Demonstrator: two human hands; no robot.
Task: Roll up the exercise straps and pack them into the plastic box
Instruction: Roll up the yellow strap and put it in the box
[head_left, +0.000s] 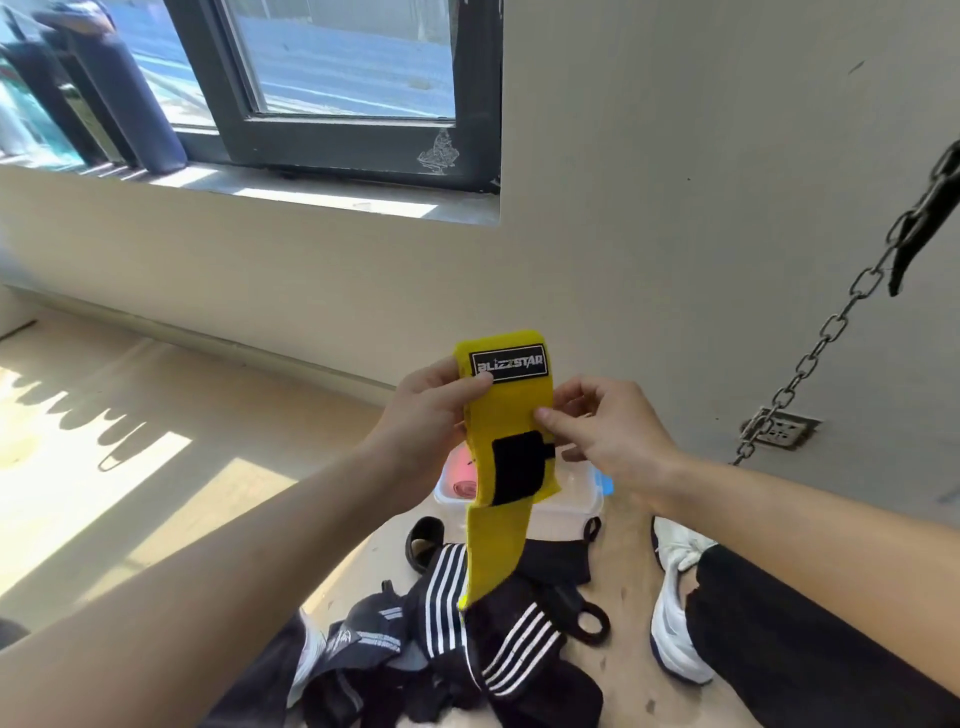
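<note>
A yellow strap (503, 410) with a black label and a black hook patch hangs upright in front of me. My left hand (423, 415) grips its upper left edge near the label. My right hand (605, 431) pinches its right edge with thumb and fingers. The strap's tail drops down onto a pile of black straps with white stripes (467, 639) on the floor. Behind the yellow strap stands a clear plastic box (569, 506) with a pink roll (464, 487) inside; much of the box is hidden.
My white shoe (672, 603) and dark trouser leg lie to the right of the pile. A metal chain (826, 338) hangs at the right, near a floor drain (782, 428). A wall with a window rises behind; sunlit floor spreads to the left.
</note>
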